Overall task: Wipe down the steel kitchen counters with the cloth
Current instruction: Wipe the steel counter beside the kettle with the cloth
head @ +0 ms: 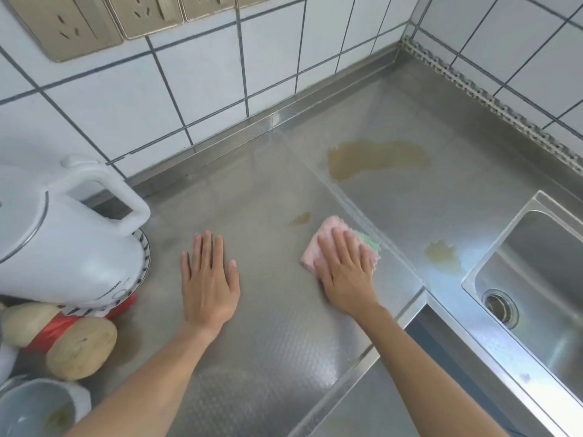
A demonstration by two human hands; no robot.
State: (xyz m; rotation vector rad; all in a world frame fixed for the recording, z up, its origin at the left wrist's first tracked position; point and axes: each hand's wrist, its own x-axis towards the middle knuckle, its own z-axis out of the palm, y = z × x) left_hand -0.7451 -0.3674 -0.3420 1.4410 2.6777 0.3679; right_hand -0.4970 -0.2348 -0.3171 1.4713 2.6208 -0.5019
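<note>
Where the right hand [344,275] lies flat, fingers straight and close together, its grip presses the pink cloth [328,244] onto the surface [277,326] near the front edge. Small brown spill [299,218]: just beyond the cloth, toward the back edge. Left hand [208,285]: flat, spread, bracing, farther off.

Bare table [268,190] lies open ahead; the white kettle [63,241] blocks the left, the sink [536,279] drops away right.

Steel counter [268,326] carries a pink cloth [321,244], brown spills [372,157], and a white kettle [69,247].
</note>
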